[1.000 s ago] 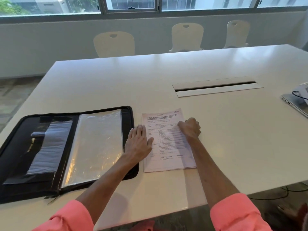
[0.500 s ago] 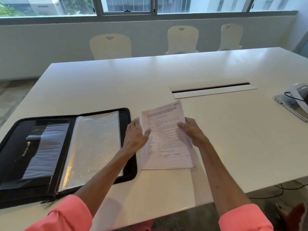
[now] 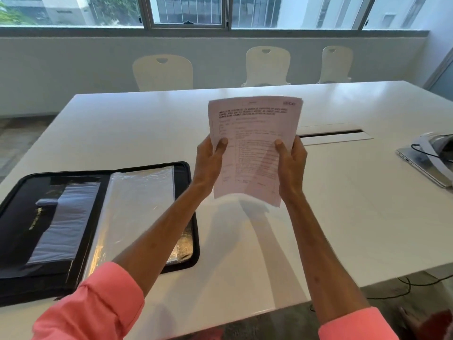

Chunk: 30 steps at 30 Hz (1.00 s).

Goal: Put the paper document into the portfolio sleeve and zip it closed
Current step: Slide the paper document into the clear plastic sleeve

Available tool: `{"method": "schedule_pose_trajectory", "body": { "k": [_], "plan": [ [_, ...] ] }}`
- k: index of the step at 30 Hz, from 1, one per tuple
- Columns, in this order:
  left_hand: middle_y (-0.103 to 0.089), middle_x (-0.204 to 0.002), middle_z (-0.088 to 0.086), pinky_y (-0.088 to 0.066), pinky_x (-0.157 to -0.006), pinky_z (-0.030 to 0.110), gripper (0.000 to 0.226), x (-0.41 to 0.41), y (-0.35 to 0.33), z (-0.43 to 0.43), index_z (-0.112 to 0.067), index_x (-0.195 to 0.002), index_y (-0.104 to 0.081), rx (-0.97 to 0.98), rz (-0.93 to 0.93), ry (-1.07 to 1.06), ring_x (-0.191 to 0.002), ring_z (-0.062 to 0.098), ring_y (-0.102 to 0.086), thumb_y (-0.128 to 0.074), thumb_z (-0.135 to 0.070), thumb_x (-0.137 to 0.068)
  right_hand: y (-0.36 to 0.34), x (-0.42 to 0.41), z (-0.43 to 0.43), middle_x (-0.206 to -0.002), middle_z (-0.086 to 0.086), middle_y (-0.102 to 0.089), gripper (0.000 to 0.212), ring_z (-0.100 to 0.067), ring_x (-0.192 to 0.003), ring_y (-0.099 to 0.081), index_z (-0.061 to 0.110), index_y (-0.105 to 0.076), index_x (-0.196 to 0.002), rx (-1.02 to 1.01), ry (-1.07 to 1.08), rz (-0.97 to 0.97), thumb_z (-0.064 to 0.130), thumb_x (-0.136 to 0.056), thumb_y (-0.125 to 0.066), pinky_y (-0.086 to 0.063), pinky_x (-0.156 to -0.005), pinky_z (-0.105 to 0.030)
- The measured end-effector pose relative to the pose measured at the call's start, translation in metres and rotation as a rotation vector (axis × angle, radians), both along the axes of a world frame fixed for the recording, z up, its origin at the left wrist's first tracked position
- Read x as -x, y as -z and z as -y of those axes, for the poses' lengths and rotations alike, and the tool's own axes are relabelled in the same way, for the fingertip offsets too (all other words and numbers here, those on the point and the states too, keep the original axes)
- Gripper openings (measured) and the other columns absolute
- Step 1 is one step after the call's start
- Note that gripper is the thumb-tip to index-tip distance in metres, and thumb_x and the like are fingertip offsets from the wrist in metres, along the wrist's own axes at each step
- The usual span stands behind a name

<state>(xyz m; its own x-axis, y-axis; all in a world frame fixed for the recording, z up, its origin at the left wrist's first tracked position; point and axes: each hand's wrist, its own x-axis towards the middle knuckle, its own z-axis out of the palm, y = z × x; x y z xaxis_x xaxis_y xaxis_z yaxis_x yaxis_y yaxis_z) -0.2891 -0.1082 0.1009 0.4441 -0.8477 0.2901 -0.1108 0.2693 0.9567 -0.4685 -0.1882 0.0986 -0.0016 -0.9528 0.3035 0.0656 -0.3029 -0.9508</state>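
The paper document (image 3: 253, 133), a thin stack of printed pinkish sheets, is held upright in the air above the white table (image 3: 343, 217). My left hand (image 3: 209, 163) grips its left edge and my right hand (image 3: 291, 163) grips its right edge, thumbs on the front. The black zip portfolio (image 3: 188, 182) lies open flat at the table's left, unzipped. Its clear plastic sleeve (image 3: 132, 212) covers the right half; my left forearm crosses over the sleeve's lower right corner.
A closed silver laptop (image 3: 421, 168) with a cable and a device on it sits at the right edge. A cable slot (image 3: 331, 134) runs across the table behind the paper. Three white chairs (image 3: 163, 72) stand along the far side under the windows.
The document lay flat on the table a second ago under both hands. Both hands have lifted it off the table and raised it upright.
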Motion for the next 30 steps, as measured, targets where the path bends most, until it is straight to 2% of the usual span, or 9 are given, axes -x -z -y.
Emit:
{"method": "schedule_pose_trajectory", "body": {
  "k": [4,8,12,16,20,24,26,28,30],
  "plan": [
    [-0.08,-0.12,0.001,-0.069,-0.089,0.047,0.021,0.008,0.002,-0.008,-0.022,-0.132,-0.067,0.081,-0.015,0.013,-0.107,0.029,-0.079,-0.055,-0.024,-0.115,0.007,0.002,0.001,-0.106,0.002,-0.075,0.013,-0.011,-0.089,-0.074,0.016,-0.067,-0.117,0.068,-0.031,0.14,0.014,-0.105,-0.063,-0.062,-0.074,-0.028],
    [-0.077,-0.125,0.008,-0.069,-0.09,0.044,0.029,0.019,0.039,-0.023,-0.01,-0.14,-0.064,-0.036,0.002,-0.018,-0.109,0.025,-0.078,-0.052,-0.022,-0.117,0.054,0.004,-0.008,-0.108,0.0,-0.075,0.023,-0.009,-0.093,-0.073,0.008,-0.068,-0.124,-0.04,-0.044,0.096,0.015,-0.102,-0.065,-0.061,-0.076,-0.025],
    [-0.075,-0.131,0.01,-0.069,-0.092,0.043,0.033,0.023,0.056,-0.025,-0.009,-0.145,-0.061,-0.094,-0.027,-0.005,-0.116,0.029,-0.076,-0.048,-0.023,-0.118,0.082,0.004,-0.015,-0.117,-0.003,-0.077,0.026,-0.008,-0.099,-0.074,0.008,-0.067,-0.13,-0.111,-0.049,0.056,0.015,-0.106,-0.061,-0.06,-0.08,-0.02],
    [-0.076,-0.126,0.005,-0.069,-0.091,0.042,0.03,0.019,0.049,-0.021,-0.015,-0.142,-0.063,-0.107,0.008,-0.033,-0.113,0.027,-0.077,-0.048,-0.026,-0.118,0.076,0.0,-0.006,-0.119,-0.004,-0.076,0.022,-0.019,-0.104,-0.073,0.014,-0.067,-0.128,-0.118,-0.052,0.027,0.009,-0.109,-0.059,-0.061,-0.083,-0.028],
    [-0.078,-0.124,0.003,-0.068,-0.094,0.048,0.028,0.001,0.035,-0.02,-0.017,-0.138,-0.066,-0.103,0.027,-0.09,-0.109,0.025,-0.079,-0.051,-0.028,-0.117,0.058,-0.012,-0.002,-0.119,-0.003,-0.078,0.027,-0.018,-0.101,-0.075,0.011,-0.068,-0.131,-0.099,-0.104,0.012,0.014,-0.105,-0.061,-0.063,-0.078,-0.023],
    [-0.078,-0.126,0.007,-0.066,-0.094,0.055,0.029,-0.034,0.022,-0.028,-0.016,-0.138,-0.067,-0.136,0.033,-0.149,-0.11,0.031,-0.078,-0.051,-0.029,-0.116,0.041,-0.038,0.0,-0.114,-0.001,-0.082,0.026,-0.014,-0.094,-0.079,0.012,-0.074,-0.129,-0.125,-0.226,0.004,0.018,-0.107,-0.061,-0.064,-0.076,-0.024],
    [-0.08,-0.122,0.003,-0.068,-0.088,0.047,0.029,-0.056,0.019,-0.037,-0.018,-0.137,-0.068,-0.145,0.048,-0.176,-0.103,0.026,-0.08,-0.051,-0.029,-0.116,0.032,-0.054,-0.001,-0.106,0.002,-0.085,0.022,-0.012,-0.089,-0.081,0.02,-0.08,-0.118,-0.152,-0.302,0.011,0.023,-0.109,-0.06,-0.064,-0.073,-0.024],
    [-0.083,-0.116,-0.004,-0.068,-0.077,0.033,0.027,-0.079,0.017,-0.048,-0.021,-0.135,-0.07,-0.164,0.013,-0.187,-0.097,0.019,-0.082,-0.053,-0.028,-0.116,0.026,-0.069,-0.003,-0.101,0.003,-0.086,0.025,-0.011,-0.084,-0.082,0.028,-0.085,-0.105,-0.173,-0.361,-0.018,0.026,-0.109,-0.06,-0.063,-0.069,-0.022],
    [-0.084,-0.111,-0.009,-0.065,-0.072,0.027,0.024,-0.102,0.015,-0.059,-0.027,-0.13,-0.073,-0.202,-0.034,-0.191,-0.096,0.014,-0.082,-0.055,-0.027,-0.115,0.023,-0.085,-0.002,-0.098,0.001,-0.087,0.024,-0.012,-0.08,-0.082,0.026,-0.087,-0.1,-0.205,-0.415,-0.046,0.028,-0.106,-0.063,-0.061,-0.064,-0.021]
  ]
}}
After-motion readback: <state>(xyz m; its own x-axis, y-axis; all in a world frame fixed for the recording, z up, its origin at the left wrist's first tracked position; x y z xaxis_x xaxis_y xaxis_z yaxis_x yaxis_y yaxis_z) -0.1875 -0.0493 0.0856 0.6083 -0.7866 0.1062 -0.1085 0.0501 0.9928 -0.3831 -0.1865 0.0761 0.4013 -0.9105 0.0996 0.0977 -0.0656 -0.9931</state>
